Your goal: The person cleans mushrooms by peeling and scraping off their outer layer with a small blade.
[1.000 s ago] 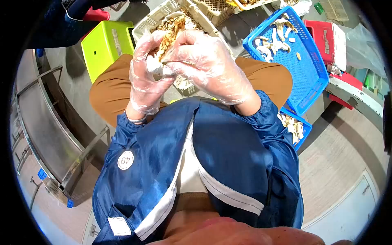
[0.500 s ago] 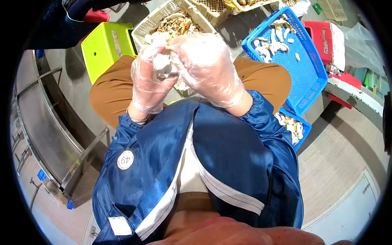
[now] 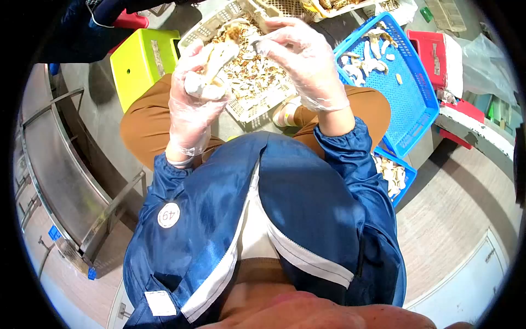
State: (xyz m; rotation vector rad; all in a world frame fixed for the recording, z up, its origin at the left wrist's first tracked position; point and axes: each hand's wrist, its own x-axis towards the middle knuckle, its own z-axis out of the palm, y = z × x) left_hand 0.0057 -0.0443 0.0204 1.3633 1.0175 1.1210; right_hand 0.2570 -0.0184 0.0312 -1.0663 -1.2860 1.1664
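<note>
Step in hand judged to be trimming: left hand [image 3: 192, 104] clamped on a pale mushroom [image 3: 221, 57] above the left side of the crate [image 3: 255, 112] of scraps [image 3: 257, 74], right hand [image 3: 307, 60] apart from it, its pinch unclear; next move calls for steady left grip.

1 head-worn camera looks steeply down and forward in a wide, round, black-edged view: the wearer's shiny navy zip jacket [image 3: 307, 192] lies nearest, filling the lower middle, with the clear-plastic-gloved left hand [image 3: 190, 109] and right hand [image 3: 312, 66] farther out.
</note>
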